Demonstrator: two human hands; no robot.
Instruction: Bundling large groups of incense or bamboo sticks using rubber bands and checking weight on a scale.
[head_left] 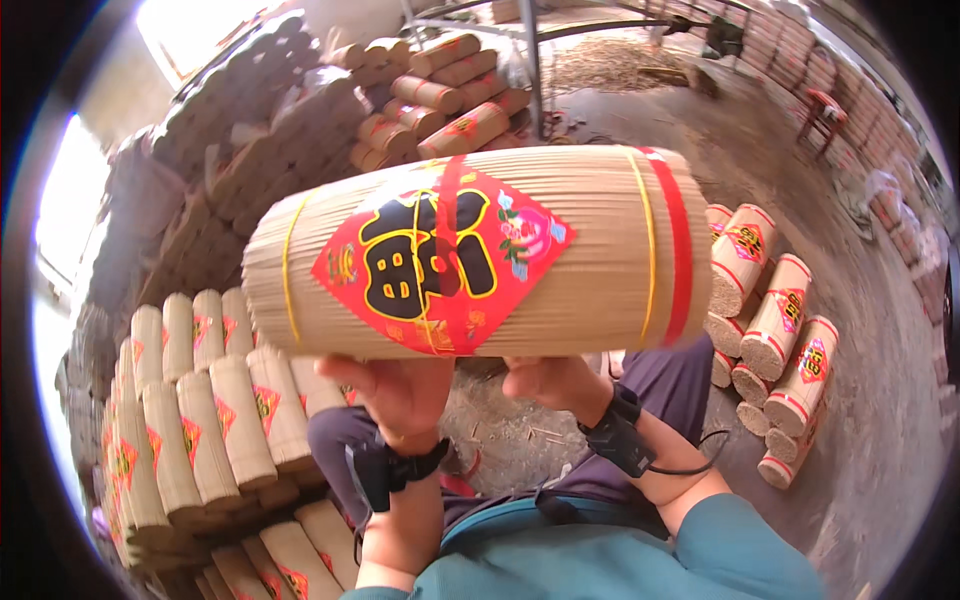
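A big cylindrical stick bundle lies level across the middle of the head view, held up in front of me. It looks like many thin tan sticks packed side by side. Yellow bands circle it near both ends, and a red band runs round its right end. On its face sits a red diamond label with black lettering and a pink picture. My left hand supports it from below, left of centre. Under its middle is my right hand, also gripping it. Most fingers of both hands are hidden behind the bundle.
Rows of similar labelled bundles are stacked at my left. A smaller pile lies on the floor to my right. More bundles are heaped at the back beside a metal post. A small stool stands far right.
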